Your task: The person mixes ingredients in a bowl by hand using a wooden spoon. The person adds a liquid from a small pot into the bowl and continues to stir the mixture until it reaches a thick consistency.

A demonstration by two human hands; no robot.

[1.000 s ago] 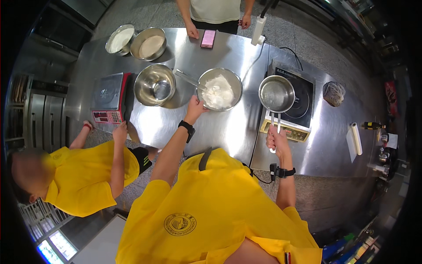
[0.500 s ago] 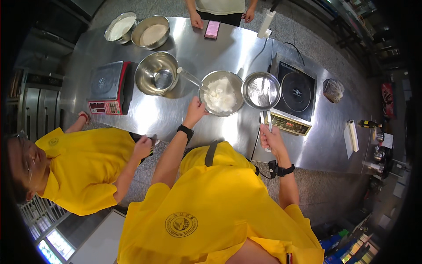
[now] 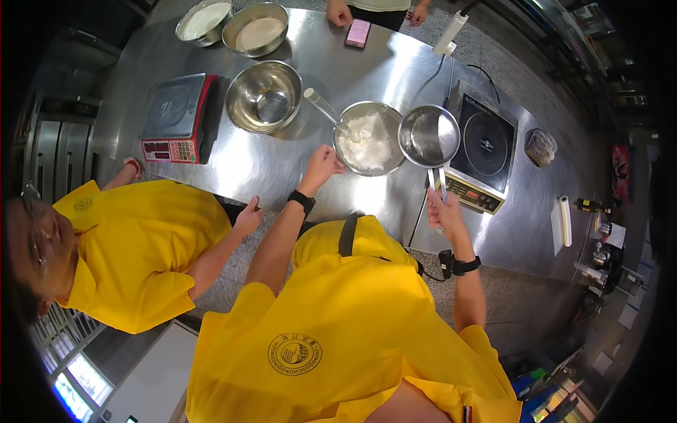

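My right hand (image 3: pixel 446 209) is closed round the two-bar handle of a small steel saucepan (image 3: pixel 423 148). The pan is held beside the right rim of a steel mixing bowl (image 3: pixel 343 161), overlapping it slightly in view. What the pan contains is hard to tell through the reflections. Inside the bowl lies a heap of white powder (image 3: pixel 368 144), with a clear-handled stirring tool (image 3: pixel 321 107) leaning out on the left; its lower end is buried. My left hand (image 3: pixel 323 168) is at the bowl's near left side, fingers partly spread, holding nothing I can see.
A black induction cooker (image 3: pixel 486 144) stands right of the pan, with a tied plastic bag (image 3: pixel 540 147) beyond. Left are a steel bowl (image 3: pixel 243 95), a red scale (image 3: pixel 173 123) and two filled bowls behind. A co-worker in yellow (image 3: pixel 141 247) stands at my left; another person's hand (image 3: pixel 339 13) is across the table.
The whole view has shifted. The saucepan has tilted slightly, and its inside looks darker. My left hand has drawn slightly away from the bowl's rim. The co-worker's near hand has turned.
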